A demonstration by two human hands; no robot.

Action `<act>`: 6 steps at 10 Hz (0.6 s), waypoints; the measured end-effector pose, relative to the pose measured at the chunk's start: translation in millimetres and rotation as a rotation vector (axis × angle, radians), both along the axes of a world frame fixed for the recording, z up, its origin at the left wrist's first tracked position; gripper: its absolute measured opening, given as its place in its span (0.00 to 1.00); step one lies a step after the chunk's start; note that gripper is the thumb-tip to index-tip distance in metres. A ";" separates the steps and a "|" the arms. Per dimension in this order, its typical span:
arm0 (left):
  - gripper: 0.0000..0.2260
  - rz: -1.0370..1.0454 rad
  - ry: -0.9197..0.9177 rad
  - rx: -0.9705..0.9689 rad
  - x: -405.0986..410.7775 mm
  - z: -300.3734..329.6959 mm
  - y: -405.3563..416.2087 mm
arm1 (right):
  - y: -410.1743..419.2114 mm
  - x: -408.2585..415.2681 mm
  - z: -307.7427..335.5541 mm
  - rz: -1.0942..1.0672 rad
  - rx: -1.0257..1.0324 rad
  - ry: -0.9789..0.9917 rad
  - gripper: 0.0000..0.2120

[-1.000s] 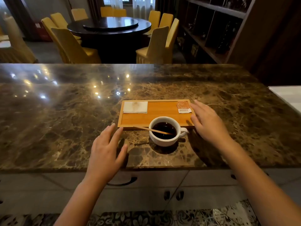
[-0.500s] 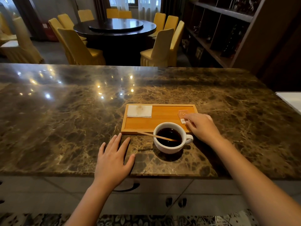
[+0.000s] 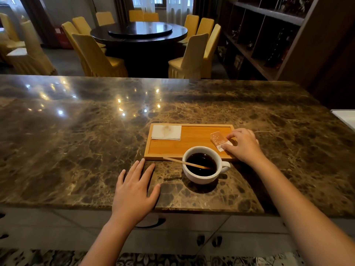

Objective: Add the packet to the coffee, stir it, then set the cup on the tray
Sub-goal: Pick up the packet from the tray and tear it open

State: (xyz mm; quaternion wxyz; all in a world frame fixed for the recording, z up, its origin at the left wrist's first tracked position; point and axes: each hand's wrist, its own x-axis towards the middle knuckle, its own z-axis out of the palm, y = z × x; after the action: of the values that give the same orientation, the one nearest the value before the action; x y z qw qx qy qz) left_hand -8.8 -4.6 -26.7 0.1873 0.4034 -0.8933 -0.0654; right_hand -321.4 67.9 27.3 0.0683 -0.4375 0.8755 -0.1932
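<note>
Packet (image 3: 219,140), small, pink and white, sits at the right end of the tray (image 3: 192,148), one end tilted up off the wood. Right hand (image 3: 243,145) is over that corner; fingers (image 3: 231,135) curl onto the packet's right edge, thumb at its near white end, pinching it. Whether the packet is fully clear of the tray cannot be told. Left hand (image 3: 134,191) lies flat, palm down on the counter (image 3: 76,141), fingers spread and released, grasping nothing; its fingertips are just short of the tray's near left corner. Cup (image 3: 201,166), white, stands on the counter touching or just in front of the tray's near rim, handle pointing right toward the right wrist. Cup holds dark coffee (image 3: 201,163). Stirrer (image 3: 184,163), thin and wooden, rests across the cup's left rim, one end in the coffee, the other end sticking out left over the tray's near edge. Napkin (image 3: 166,132), white, folded, faintly stained in the middle, lies flat in the tray's far left corner. Middle of the tray is bare wood. Counter is dark brown marble with ceiling-light reflections on its far left part. Behind it: round dark table (image 3: 139,33) ringed by yellow-covered chairs (image 3: 96,56); dark shelving (image 3: 269,35) along the right wall.
</note>
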 end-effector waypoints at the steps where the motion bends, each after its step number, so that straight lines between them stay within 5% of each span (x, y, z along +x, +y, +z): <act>1: 0.27 0.001 -0.002 0.000 -0.3 0.0 -0.1 | -1.3 2.3 1.2 -0.015 -0.020 -0.046 0.15; 3: 0.27 -0.002 0.001 -0.002 0.0 -0.8 -0.3 | 0.8 3.0 0.7 -0.052 -0.085 -0.120 0.07; 6: 0.27 -0.008 0.000 -0.011 -0.1 -2.1 -1.7 | 23.7 3.8 8.4 -0.223 -0.570 -0.619 0.02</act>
State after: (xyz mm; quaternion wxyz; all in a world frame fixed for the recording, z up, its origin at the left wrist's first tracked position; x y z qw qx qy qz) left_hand -8.9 -6.3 -28.9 0.1891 0.3986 -0.8953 -0.0615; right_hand -317.5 91.6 35.7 0.1828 -0.2633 0.7674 -0.5553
